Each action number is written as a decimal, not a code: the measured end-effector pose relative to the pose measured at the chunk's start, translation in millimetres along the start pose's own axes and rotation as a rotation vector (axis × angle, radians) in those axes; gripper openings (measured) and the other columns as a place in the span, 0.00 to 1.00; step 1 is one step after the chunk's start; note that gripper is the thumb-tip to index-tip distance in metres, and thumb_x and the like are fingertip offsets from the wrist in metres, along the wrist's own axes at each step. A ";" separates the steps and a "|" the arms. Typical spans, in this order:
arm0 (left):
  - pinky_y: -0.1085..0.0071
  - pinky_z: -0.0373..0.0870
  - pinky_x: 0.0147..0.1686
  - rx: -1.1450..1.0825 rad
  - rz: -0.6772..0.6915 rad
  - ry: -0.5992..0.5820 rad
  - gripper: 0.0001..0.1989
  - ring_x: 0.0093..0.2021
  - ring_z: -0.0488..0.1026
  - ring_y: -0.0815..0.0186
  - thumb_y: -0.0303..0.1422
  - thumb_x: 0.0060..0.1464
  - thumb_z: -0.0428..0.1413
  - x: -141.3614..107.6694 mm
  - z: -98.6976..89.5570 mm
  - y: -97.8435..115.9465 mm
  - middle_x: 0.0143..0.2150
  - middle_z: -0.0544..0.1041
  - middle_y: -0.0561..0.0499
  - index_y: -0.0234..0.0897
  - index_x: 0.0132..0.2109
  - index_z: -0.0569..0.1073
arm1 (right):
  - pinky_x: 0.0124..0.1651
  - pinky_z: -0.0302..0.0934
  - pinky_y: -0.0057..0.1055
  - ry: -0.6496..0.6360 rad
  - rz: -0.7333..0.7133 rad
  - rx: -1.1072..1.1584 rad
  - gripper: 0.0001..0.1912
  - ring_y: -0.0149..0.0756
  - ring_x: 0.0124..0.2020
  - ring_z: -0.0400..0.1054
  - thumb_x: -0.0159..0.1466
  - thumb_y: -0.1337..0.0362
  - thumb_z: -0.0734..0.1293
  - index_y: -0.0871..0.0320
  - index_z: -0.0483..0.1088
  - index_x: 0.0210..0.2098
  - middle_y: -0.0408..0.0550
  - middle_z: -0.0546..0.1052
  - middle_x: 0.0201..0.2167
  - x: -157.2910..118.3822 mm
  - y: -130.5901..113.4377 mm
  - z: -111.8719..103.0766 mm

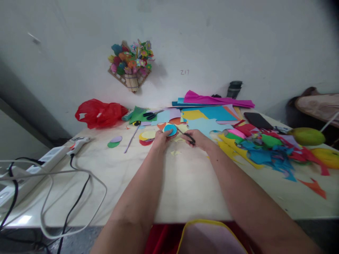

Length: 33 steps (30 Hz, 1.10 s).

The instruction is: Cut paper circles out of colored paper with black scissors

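Note:
My left hand point(162, 137) is closed on a blue paper circle point(171, 129), thumb on top, with pale yellow paper showing around and under its edge. A pair of scissors point(189, 137) is in my right hand point(197, 137), its blades pointing left toward the rim of the circle. Small pale yellow scraps point(175, 152) lie on the table just below the hands. Left of my left hand is a little pile of yellow and red paper circles point(147, 136). Farther left lie a purple circle point(116, 139) and a green circle point(113, 144).
Coloured paper sheets point(209, 114) lie behind my hands, with a second pair of scissors point(152, 114). Heaped scraps point(270, 148), a phone point(257, 120) and a green fruit point(306, 136) are right. A red plastic bag point(102, 113) and power strip point(45, 162) with cables occupy the left.

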<state>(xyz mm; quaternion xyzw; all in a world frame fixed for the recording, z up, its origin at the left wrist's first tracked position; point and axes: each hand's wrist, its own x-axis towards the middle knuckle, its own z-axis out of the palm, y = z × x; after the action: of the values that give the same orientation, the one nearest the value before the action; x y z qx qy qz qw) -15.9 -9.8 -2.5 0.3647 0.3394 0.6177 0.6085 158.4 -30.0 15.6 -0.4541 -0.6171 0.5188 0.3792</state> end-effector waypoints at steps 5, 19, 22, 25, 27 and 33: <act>0.61 0.77 0.45 0.023 -0.006 0.001 0.07 0.42 0.80 0.53 0.25 0.42 0.63 -0.9 0.1 0.8 0.33 0.81 0.42 0.29 0.32 0.77 | 0.16 0.48 0.24 0.015 -0.016 -0.019 0.12 0.24 0.13 0.53 0.54 0.61 0.69 0.58 0.62 0.20 0.39 0.63 0.12 -2.3 -3.2 0.5; 0.61 0.78 0.44 -0.015 -0.031 0.065 0.10 0.42 0.80 0.52 0.24 0.40 0.64 1.9 -0.9 0.3 0.33 0.80 0.41 0.29 0.34 0.75 | 0.16 0.46 0.26 0.012 -0.045 -0.017 0.14 0.23 0.13 0.52 0.49 0.59 0.73 0.59 0.65 0.21 0.38 0.63 0.12 0.2 0.2 -0.4; 0.61 0.78 0.44 -0.012 -0.033 0.073 0.11 0.42 0.80 0.52 0.24 0.40 0.64 1.8 -0.8 0.4 0.33 0.80 0.42 0.29 0.35 0.76 | 0.16 0.46 0.26 0.009 -0.038 -0.008 0.15 0.23 0.13 0.52 0.49 0.59 0.73 0.59 0.65 0.20 0.38 0.62 0.12 -0.8 -2.0 0.1; 0.61 0.78 0.44 -0.005 -0.026 0.070 0.09 0.43 0.80 0.52 0.24 0.41 0.63 1.7 -0.6 0.4 0.33 0.80 0.41 0.29 0.34 0.76 | 0.16 0.46 0.26 0.016 -0.025 -0.005 0.14 0.23 0.13 0.52 0.49 0.60 0.73 0.59 0.64 0.20 0.38 0.62 0.12 -1.5 -4.0 0.8; 0.61 0.78 0.44 -0.005 -0.021 0.068 0.08 0.42 0.80 0.52 0.23 0.41 0.62 1.7 -0.4 0.5 0.33 0.80 0.41 0.28 0.33 0.76 | 0.16 0.45 0.26 0.027 -0.014 -0.011 0.14 0.23 0.13 0.51 0.50 0.61 0.72 0.59 0.64 0.19 0.38 0.61 0.11 -1.6 -5.0 1.5; 0.63 0.79 0.43 -0.004 -0.035 0.080 0.06 0.40 0.80 0.54 0.22 0.43 0.62 2.1 -0.9 0.5 0.32 0.80 0.43 0.29 0.33 0.75 | 0.16 0.45 0.25 0.049 -0.016 -0.044 0.16 0.23 0.12 0.51 0.50 0.60 0.75 0.60 0.66 0.20 0.37 0.62 0.11 -0.8 -5.1 3.0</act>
<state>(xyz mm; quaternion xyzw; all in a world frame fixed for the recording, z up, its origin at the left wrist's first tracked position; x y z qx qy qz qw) -16.9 -7.7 -2.5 0.3325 0.3689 0.6216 0.6058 154.9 -31.8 20.1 -0.4702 -0.6225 0.4908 0.3880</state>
